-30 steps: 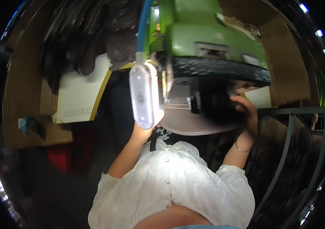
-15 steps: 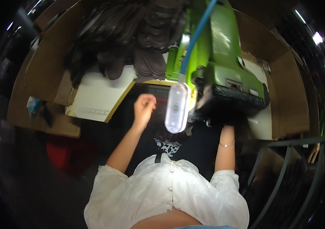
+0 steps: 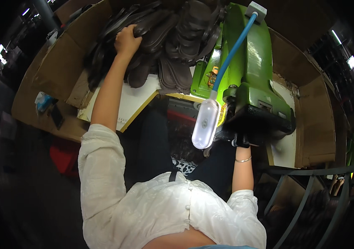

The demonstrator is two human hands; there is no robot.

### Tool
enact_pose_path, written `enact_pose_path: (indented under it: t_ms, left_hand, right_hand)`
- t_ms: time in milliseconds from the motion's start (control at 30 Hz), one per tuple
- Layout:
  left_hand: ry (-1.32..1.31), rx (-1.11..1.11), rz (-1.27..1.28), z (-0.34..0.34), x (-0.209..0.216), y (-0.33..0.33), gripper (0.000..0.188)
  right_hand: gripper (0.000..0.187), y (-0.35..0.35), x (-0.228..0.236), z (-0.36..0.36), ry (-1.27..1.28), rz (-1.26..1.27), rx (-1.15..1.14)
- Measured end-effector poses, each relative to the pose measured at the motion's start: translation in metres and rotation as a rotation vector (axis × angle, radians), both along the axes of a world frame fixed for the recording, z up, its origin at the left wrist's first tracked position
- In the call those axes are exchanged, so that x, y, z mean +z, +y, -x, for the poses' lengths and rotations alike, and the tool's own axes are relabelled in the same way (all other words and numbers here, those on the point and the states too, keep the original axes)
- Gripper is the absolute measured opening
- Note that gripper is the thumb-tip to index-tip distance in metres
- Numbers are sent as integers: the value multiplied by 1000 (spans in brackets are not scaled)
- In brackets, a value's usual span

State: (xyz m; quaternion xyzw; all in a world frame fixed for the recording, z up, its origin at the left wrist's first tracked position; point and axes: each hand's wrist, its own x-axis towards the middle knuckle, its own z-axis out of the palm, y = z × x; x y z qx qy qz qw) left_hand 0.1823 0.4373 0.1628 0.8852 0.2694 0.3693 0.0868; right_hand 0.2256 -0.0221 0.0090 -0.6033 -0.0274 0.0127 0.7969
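My left hand (image 3: 127, 41) is stretched far forward to a heap of dark brown shoe soles (image 3: 156, 35). Its fingers are bent and closed at the end of one sole on the heap's left part. A green machine (image 3: 258, 50) stands right of the heap, with its black front end overhanging my right arm. Only the wrist of my right hand (image 3: 242, 152), with a thin bracelet above it, comes into sight there; the fingers are hidden beneath the machine. In front of the machine hangs a lit, clear capsule-shaped lamp (image 3: 207, 123) on a blue flexible stem.
Cardboard walls (image 3: 310, 95) border the white worktop (image 3: 137, 93) on both sides. A phone-like dark slab (image 3: 56, 116) and a blue-white packet (image 3: 44, 102) lie on a cardboard ledge at the left. A red object (image 3: 64, 156) is below it. A metal rack (image 3: 310, 172) stands at the right.
My left hand has moved forward and left, from above my lap to the shoe soles, and closed on one. My right arm stays by the machine. The whole view has shifted slightly.
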Motion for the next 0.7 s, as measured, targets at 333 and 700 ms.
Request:
enact_pose_path:
  t_ms: [333, 700]
  left_hand:
    - [-318, 61, -208, 230, -59, -50, 36]
    - [-68, 262, 311, 281, -148, -54, 44]
  right_hand:
    - [16, -81, -62, 76, 156, 41, -213]
    - [30, -47, -81, 76, 132, -64, -225]
